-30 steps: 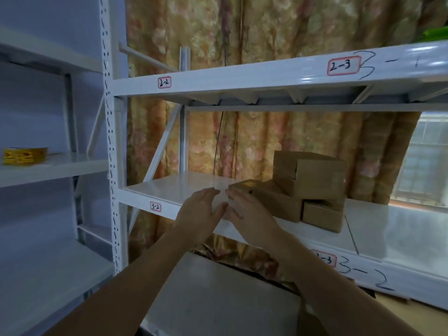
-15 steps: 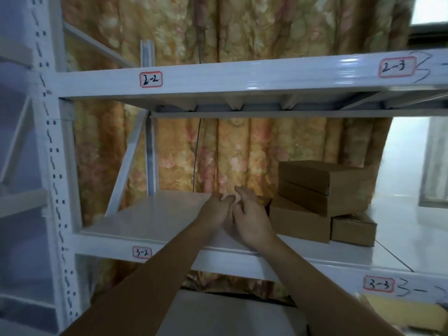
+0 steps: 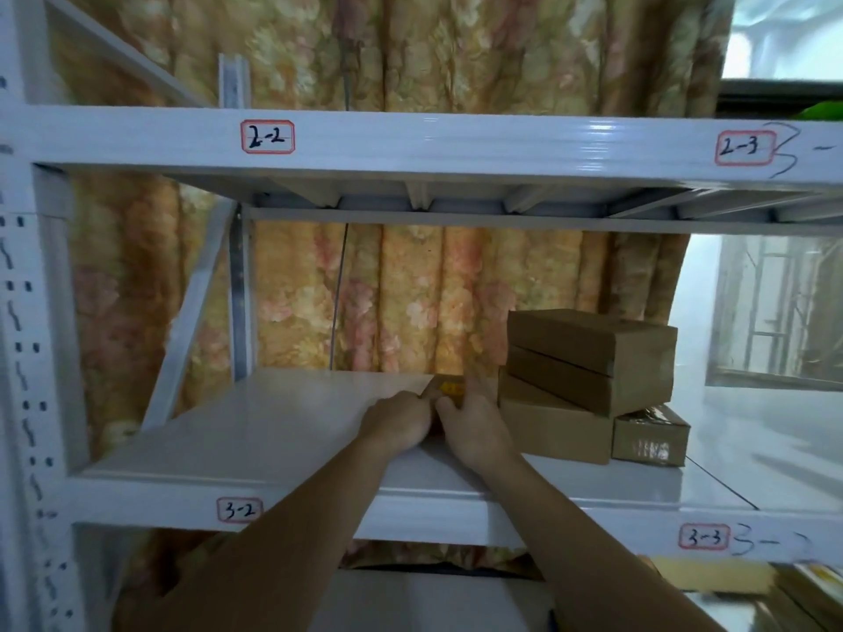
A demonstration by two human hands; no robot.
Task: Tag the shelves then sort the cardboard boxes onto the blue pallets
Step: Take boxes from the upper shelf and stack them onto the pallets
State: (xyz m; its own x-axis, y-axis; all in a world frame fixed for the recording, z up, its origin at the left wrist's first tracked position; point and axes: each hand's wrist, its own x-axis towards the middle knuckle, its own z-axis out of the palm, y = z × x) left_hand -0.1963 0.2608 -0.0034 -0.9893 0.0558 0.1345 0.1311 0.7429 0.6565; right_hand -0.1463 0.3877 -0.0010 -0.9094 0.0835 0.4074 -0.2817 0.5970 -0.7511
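On the white shelf tagged 3-2 lies a flat cardboard box with a yellow label, mostly hidden behind my hands. My left hand curls its fingers around the box's left near edge. My right hand holds its right side, index finger stretched along it. Right beside them stands a stack of three brown cardboard boxes, with a smaller box at its right foot.
Red-bordered tags read 2-2 and 2-3 on the upper beam, and 3-3 on the lower one. A floral curtain hangs behind the rack. A perforated upright stands at the left, a window at the right.
Both hands have reached deeper into shelf 3-2 and closed around the flat box beside the stack. The view has moved closer to the rack and tilted up.
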